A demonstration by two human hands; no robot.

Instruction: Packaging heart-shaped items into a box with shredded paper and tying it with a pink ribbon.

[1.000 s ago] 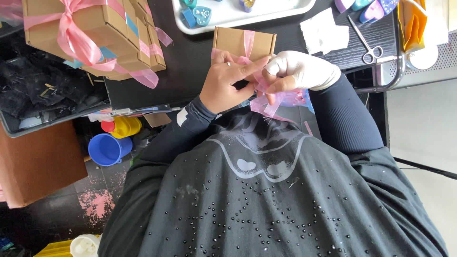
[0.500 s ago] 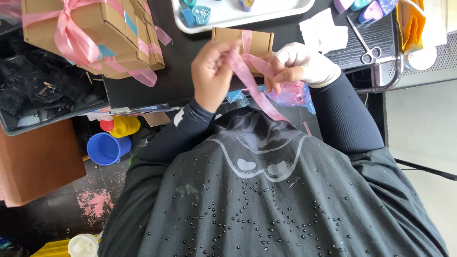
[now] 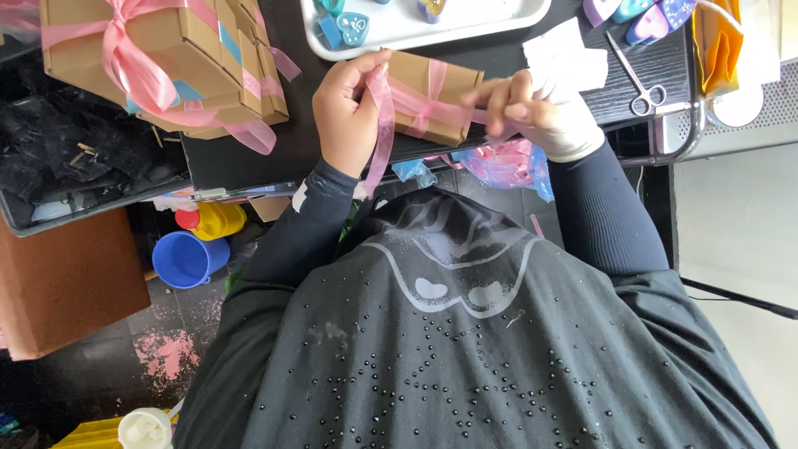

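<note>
While the left hand (image 3: pixel 349 108) keeps its grip pinched on a length of pink ribbon (image 3: pixel 381 125), the strip hangs down from its fingers toward the body, and the right hand (image 3: pixel 540 112) pinches the other end out to the side. Between both grips sits the small brown box (image 3: pixel 432 96), its long axis running hand to hand, touching the left fingers and just beside the right ones; ribbon crosses its top. Beyond it lies a white tray (image 3: pixel 432 29); scissors (image 3: pixel 633 79) rest right of the right hand, and finished ribboned boxes (image 3: pixel 166 66) stack left on the dark desk (image 3: pixel 249 158).
</note>
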